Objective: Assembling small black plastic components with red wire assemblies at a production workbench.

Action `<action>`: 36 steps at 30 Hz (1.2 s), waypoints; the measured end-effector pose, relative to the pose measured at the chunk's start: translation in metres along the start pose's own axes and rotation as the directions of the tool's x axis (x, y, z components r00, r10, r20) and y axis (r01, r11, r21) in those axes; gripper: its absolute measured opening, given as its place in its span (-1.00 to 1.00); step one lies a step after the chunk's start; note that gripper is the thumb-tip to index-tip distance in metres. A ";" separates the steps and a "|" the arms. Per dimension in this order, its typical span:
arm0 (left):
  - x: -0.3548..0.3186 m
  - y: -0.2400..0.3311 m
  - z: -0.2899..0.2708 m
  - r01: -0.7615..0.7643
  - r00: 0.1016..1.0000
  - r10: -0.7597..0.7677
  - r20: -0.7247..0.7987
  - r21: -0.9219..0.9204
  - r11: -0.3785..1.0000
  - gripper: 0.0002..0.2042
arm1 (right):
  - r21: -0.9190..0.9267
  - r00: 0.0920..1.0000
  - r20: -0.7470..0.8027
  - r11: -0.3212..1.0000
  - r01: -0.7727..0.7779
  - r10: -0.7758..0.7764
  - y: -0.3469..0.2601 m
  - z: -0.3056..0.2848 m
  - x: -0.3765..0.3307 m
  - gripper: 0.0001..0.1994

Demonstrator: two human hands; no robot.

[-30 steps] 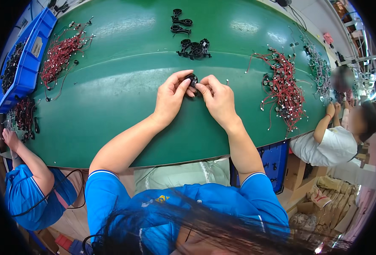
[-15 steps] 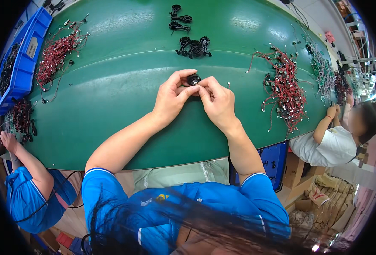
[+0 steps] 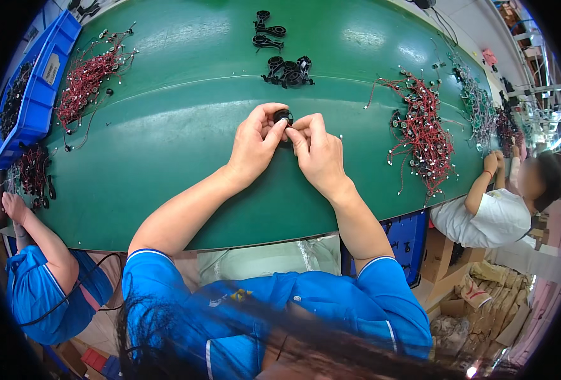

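Over the middle of the green table (image 3: 166, 161), my left hand (image 3: 255, 140) is closed around a small round black plastic part (image 3: 283, 116). The thumb presses on its near side. My right hand (image 3: 320, 150) meets it from the right, thumb and forefinger pinched at the part's edge. Whatever small piece sits between those right fingertips is hidden. Beyond my hands lies a cluster of black plastic parts with ring-shaped ends (image 3: 288, 71), and farther back are several similar black parts (image 3: 267, 42).
Tangled red wires with small round pieces lie in a right pile (image 3: 423, 136) and a left pile (image 3: 89, 79). Green and white wires (image 3: 480, 107) are farther right. A blue bin (image 3: 39, 85) of black parts stands at left. Co-workers sit at left (image 3: 55, 285) and right (image 3: 483, 212).
Both hands have shifted slightly left with the black part. It has turned a little in the left fingers, and the right thumb and forefinger have changed their angle against it.
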State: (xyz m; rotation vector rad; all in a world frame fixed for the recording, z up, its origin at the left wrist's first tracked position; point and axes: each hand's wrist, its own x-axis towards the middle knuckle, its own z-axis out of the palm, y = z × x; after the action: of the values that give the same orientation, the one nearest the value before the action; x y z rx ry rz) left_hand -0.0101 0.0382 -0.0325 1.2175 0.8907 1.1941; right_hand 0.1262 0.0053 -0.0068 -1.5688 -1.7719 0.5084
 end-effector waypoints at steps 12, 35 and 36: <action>0.001 -0.003 -0.013 0.075 0.994 -0.077 0.078 0.028 0.997 -0.79 | -0.260 0.959 -0.084 0.935 0.240 -0.269 0.005 -0.004 0.001 -0.79; -0.002 0.028 -0.023 -0.272 0.903 0.094 0.420 0.386 0.882 -0.74 | -0.097 0.940 0.090 0.937 0.336 -0.328 0.022 -0.014 -0.008 -0.90; -0.001 0.029 -0.024 -0.266 0.904 0.089 0.418 0.387 0.883 -0.74 | -0.093 0.941 0.093 0.938 0.334 -0.325 0.019 -0.017 -0.005 -0.90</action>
State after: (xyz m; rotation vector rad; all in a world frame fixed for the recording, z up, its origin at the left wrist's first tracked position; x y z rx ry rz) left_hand -0.0385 0.0403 -0.0084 1.8683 0.7711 0.8619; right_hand 0.1516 0.0010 -0.0104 -1.2960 -2.0997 0.3161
